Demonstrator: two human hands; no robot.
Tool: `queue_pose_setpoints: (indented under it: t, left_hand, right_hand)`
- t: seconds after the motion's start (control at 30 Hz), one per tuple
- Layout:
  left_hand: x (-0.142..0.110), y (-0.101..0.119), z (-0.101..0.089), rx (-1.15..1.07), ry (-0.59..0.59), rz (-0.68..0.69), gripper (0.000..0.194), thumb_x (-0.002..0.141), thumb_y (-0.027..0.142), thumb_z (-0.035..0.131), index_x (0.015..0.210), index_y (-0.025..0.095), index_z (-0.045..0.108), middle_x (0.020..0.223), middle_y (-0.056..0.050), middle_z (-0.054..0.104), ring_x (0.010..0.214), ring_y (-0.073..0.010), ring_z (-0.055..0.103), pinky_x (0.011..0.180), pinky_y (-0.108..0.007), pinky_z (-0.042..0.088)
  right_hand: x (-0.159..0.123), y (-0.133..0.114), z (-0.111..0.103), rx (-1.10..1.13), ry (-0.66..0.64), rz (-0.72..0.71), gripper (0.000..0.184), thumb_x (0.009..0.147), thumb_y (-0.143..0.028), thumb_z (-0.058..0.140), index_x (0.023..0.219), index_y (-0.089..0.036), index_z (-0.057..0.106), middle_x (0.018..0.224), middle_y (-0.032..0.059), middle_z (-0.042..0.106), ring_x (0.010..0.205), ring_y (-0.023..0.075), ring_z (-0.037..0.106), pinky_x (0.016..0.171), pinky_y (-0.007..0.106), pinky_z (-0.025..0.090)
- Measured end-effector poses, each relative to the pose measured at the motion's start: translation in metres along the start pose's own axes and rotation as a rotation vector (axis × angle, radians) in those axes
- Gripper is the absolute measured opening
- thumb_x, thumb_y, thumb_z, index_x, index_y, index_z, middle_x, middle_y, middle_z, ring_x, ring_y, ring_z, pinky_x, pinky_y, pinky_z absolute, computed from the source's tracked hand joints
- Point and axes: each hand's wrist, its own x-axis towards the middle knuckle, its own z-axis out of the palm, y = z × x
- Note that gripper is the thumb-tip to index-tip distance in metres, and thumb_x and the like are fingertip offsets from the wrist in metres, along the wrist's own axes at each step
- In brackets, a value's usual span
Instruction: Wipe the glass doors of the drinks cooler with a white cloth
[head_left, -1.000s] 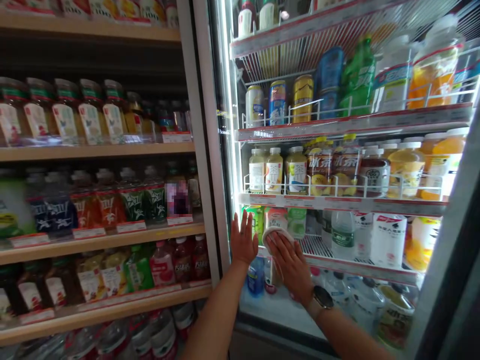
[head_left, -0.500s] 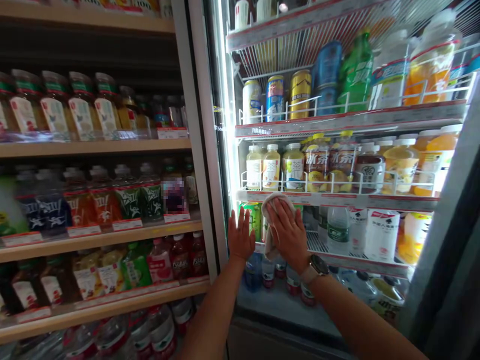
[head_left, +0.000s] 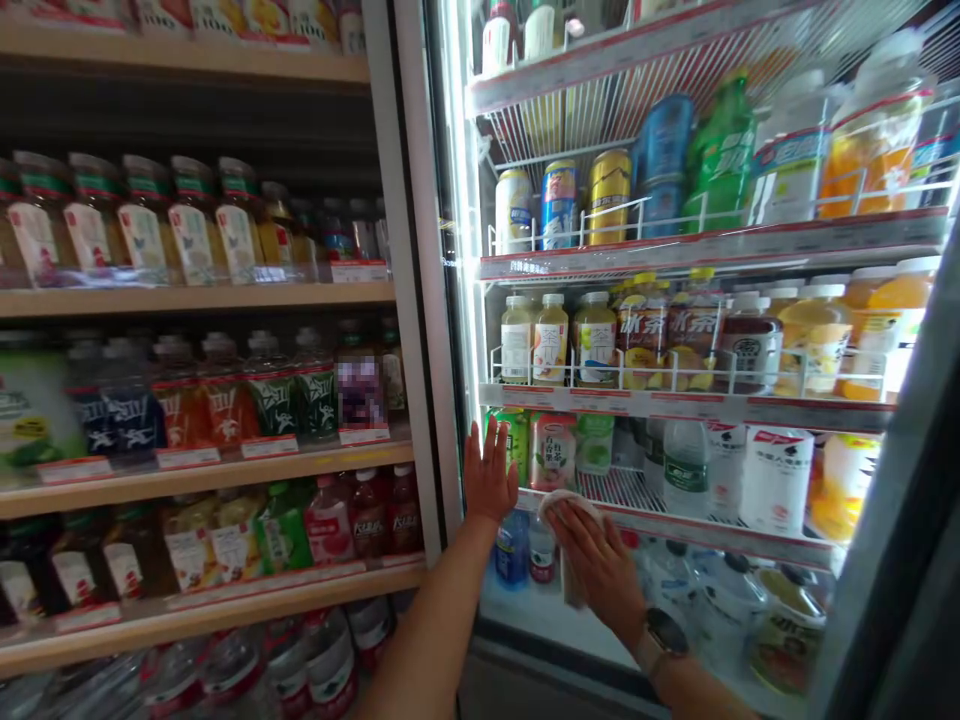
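My left hand [head_left: 489, 478] is raised with its fingers stretched out. It lies flat against what looks like the glass front of a lit drinks cooler, at the cooler's left side. A pale cloth [head_left: 573, 582] is under my right hand [head_left: 596, 560], which presses it with the fingers together at the lower shelf edge [head_left: 720, 530]. Part of the cloth hangs below the palm. Just above the cloth, behind the front, stand a pink can [head_left: 552, 450] and a green can [head_left: 513, 440]. A watch [head_left: 666, 632] is on my right wrist.
Cooler shelves hold bottles and cans, including iced tea [head_left: 643, 330] and a green bottle [head_left: 724, 150]. A dark frame [head_left: 892, 480] bounds the cooler at right. To the left, wooden shelves [head_left: 195, 292] carry many bottles, divided off by a grey upright [head_left: 405, 250].
My right hand has moved down with the cloth, from the shelf edge above the cans to the edge below them. My left hand stays flat in nearly the same place.
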Motion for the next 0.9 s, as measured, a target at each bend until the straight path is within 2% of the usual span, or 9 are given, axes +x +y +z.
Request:
queue_pose_setpoints:
  t: [0.1,0.3,0.4,0.5,0.67,0.73,0.8,0.9]
  left_hand:
    - [0.0,0.0,0.001,0.0,-0.001,0.001,0.065,0.097,0.027,0.038,0.156,0.017,0.015,0.161,-0.01,0.025,0.152,-0.029,0.008,0.12,-0.051,0.026]
    - [-0.001,0.0,0.001,0.005,-0.013,0.0,0.064,0.098,0.029,0.037,0.156,0.016,0.013,0.162,-0.011,0.024,0.152,-0.0294,0.007,0.119,-0.053,0.026]
    - [-0.001,0.0,0.001,0.008,-0.014,-0.004,0.064,0.098,0.03,0.036,0.156,0.016,0.013,0.162,-0.011,0.024,0.152,-0.0299,0.006,0.119,-0.053,0.027]
    - [-0.001,0.0,0.002,0.003,-0.015,-0.008,0.065,0.098,0.03,0.037,0.156,0.017,0.012,0.161,-0.011,0.025,0.152,-0.0295,0.007,0.119,-0.053,0.027]
    - [-0.002,0.0,0.002,0.01,-0.015,-0.011,0.065,0.097,0.029,0.037,0.156,0.018,0.013,0.162,-0.01,0.025,0.152,-0.0296,0.008,0.118,-0.053,0.028]
    - [-0.002,0.0,0.002,0.013,-0.016,-0.013,0.065,0.097,0.028,0.037,0.156,0.018,0.013,0.162,-0.01,0.025,0.152,-0.0297,0.009,0.118,-0.053,0.028]
    - [-0.002,0.0,0.002,0.011,-0.024,-0.014,0.066,0.096,0.028,0.038,0.157,0.018,0.013,0.161,-0.01,0.025,0.152,-0.0298,0.008,0.118,-0.053,0.028]
    - [-0.002,0.0,0.002,0.01,-0.03,-0.015,0.066,0.097,0.029,0.037,0.157,0.018,0.012,0.162,-0.011,0.024,0.152,-0.0296,0.008,0.118,-0.053,0.028]
  right_hand:
    - [0.02,0.006,-0.006,0.017,-0.012,-0.001,0.05,0.093,-0.015,0.044,0.141,-0.022,0.051,0.142,0.0057,0.058,0.142,0.0185,0.036,0.124,0.042,0.004]
    - [0.122,0.024,-0.033,0.014,0.064,0.087,0.056,0.095,-0.018,0.044,0.15,-0.02,0.038,0.152,0.009,0.046,0.142,0.0212,0.038,0.123,0.045,0.001]
    - [0.148,0.027,-0.039,0.012,0.101,0.127,0.06,0.094,-0.019,0.045,0.153,-0.019,0.033,0.154,0.0098,0.043,0.143,0.0226,0.036,0.123,0.046,0.003]
    - [0.133,0.02,-0.033,0.013,0.094,0.137,0.058,0.095,-0.019,0.045,0.152,-0.019,0.035,0.152,0.0102,0.045,0.143,0.0232,0.037,0.123,0.046,0.004]
    - [0.062,0.001,-0.01,0.037,0.038,0.084,0.053,0.095,-0.018,0.043,0.148,-0.02,0.043,0.143,0.0087,0.056,0.14,0.0203,0.04,0.123,0.043,0.002]
    - [0.041,-0.003,-0.003,0.049,0.03,0.086,0.053,0.095,-0.017,0.043,0.148,-0.021,0.043,0.141,0.0078,0.058,0.139,0.0188,0.041,0.123,0.042,0.002]
    - [0.036,-0.004,-0.002,0.06,0.022,0.088,0.054,0.095,-0.016,0.043,0.149,-0.021,0.041,0.141,0.0074,0.059,0.139,0.0183,0.04,0.123,0.042,0.002]
    - [0.058,-0.001,-0.009,0.053,0.01,0.085,0.057,0.094,-0.016,0.044,0.15,-0.021,0.038,0.145,0.0079,0.054,0.141,0.0197,0.038,0.123,0.045,0.002]
